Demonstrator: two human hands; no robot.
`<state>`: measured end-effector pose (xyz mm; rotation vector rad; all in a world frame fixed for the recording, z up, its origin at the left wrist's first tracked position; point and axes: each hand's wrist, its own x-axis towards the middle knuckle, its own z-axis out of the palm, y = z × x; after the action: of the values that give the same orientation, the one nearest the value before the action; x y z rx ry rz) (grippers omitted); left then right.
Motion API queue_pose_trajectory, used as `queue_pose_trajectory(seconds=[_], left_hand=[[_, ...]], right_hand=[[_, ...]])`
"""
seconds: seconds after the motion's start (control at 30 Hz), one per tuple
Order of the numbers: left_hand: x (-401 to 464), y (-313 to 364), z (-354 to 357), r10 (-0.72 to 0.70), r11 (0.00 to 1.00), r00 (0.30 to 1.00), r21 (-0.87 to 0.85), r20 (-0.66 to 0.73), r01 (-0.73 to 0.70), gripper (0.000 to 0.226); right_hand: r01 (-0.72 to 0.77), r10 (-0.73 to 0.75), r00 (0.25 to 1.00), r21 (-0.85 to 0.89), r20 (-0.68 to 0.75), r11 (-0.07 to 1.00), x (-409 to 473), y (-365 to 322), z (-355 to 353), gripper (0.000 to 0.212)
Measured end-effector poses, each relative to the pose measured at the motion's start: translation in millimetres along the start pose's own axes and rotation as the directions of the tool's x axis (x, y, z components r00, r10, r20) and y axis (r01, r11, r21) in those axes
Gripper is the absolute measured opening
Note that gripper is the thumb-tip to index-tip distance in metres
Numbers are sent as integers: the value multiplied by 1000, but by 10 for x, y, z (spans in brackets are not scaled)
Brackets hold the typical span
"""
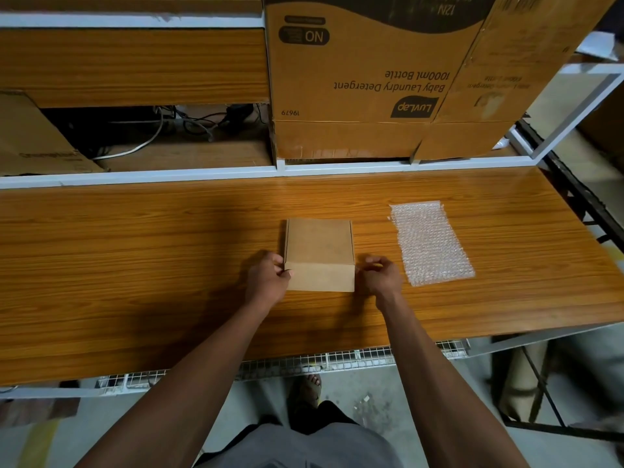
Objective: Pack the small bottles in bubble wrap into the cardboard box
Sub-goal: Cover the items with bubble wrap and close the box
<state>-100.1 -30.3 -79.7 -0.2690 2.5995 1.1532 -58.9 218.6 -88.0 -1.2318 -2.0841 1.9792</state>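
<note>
1. Dead centre of the frame there's a small plain brown cardboard box (319, 255) sitting closed on a long orange wood-grain tabletop (135, 265). No print on it that I can see.
2. The left hand (266, 280) is at the box's lower left corner, fingers curled in with the thumb and fingertips pinching the edge where lid meets front.
3. The right hand (380, 275) does the same on the lower right corner, fingers bent and touching the box's edge. Pretty narrow grip on both sides.
4. Right of the box, just past the right hand, lies a flat rectangular sheet of clear bubble wrap (432, 243), not touching the box. No small bottles in view anywhere.
5. Upper middle to upper right: a big brown shipping carton (364, 79) standing upside down on the shelf behind the table. Printing reads "LuvLap", "Baby Laundry Detergent 1000ml Bottle", "19679", plus "NO" in a dark oval and "12N" up top.
6. Upper left: a wood-grain shelf panel (135, 65) with a tangle of white and black cables (158, 130) in the gap under it, and another brown carton (33, 140) at the far left whose print is too blurry to read.
</note>
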Motion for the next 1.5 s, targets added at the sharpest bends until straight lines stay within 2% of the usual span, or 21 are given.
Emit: queue_pose_trajectory(seconds=[0.07, 0.13, 0.17, 0.27, 0.33, 0.4, 0.5, 0.57, 0.6, 0.67, 0.77, 0.83, 0.9, 1.0, 1.13, 1.37, 1.5], left_hand=[[-4, 14, -8, 9, 1000, 1000, 7, -4, -9, 39], [-16, 32, -9, 25, 999, 1000, 40, -11, -24, 42], [-22, 40, -10, 32, 998, 999, 52, -12, -31, 44], [-21, 38, -13, 66, 996, 998, 65, -12, -65, 53], [-18, 16, -33, 104, 991, 995, 86, -7, -103, 63], [-19, -1, -52, 169, 976, 986, 137, 11, -169, 72], [-43, 3, -98, 315, 915, 948, 255, 38, -314, 69], [-48, 32, -150, 432, 815, 901, 408, 46, -412, 64], [-39, 54, -166, 480, 748, 875, 491, 63, -446, 63], [12, 121, -176, 545, 634, 831, 592, 114, -497, 66], [142, 194, -105, 617, 507, 742, 589, 262, -629, 85], [220, 224, -38, 634, 410, 680, 585, 369, -700, 95], [274, 232, 16, 610, 368, 665, 589, 431, -720, 96], [306, 233, 79, 595, 342, 670, 615, 444, -710, 95], [359, 248, 121, 592, 340, 680, 630, 433, -698, 90], [520, 303, 154, 601, 315, 683, 662, 416, -680, 91], [705, 344, 161, 600, 319, 690, 670, 404, -670, 90]], right_hand=[[239, -240, 971, -140, 11, 961, -37, -30, 5, 33], [408, -398, 913, -237, 92, 881, -79, -84, 11, 23], [481, -457, 877, -275, 152, 832, -92, -98, 7, 24], [646, -515, 763, -419, 392, 638, -36, -77, -21, 62], [675, -467, 734, -461, 492, 576, -10, -57, -27, 72], [670, -429, 741, -525, 516, 525, -11, -56, -30, 74], [699, -443, 712, -610, 545, 374, -93, -84, 5, 74], [689, -452, 720, -624, 527, 369, -125, -83, 47, 72], [682, -469, 715, -665, 518, 305, -136, -76, 60, 77], [661, -508, 672, -746, 539, 83, -126, -53, 99, 88], [691, -519, 613, -723, 595, -13, -121, -50, 199, 97], [665, -492, 624, -743, 607, -73, -120, -34, 259, 101], [644, -464, 625, -751, 627, -147, -110, -28, 279, 104], [638, -430, 642, -753, 635, -159, -68, -52, 303, 109], [649, -440, 620, -740, 649, -178, 16, -74, 336, 103], [686, -502, 593, -721, 630, -93, 189, -171, 427, 90], [703, -517, 568, -704, 640, -99, 396, -255, 492, 84]])
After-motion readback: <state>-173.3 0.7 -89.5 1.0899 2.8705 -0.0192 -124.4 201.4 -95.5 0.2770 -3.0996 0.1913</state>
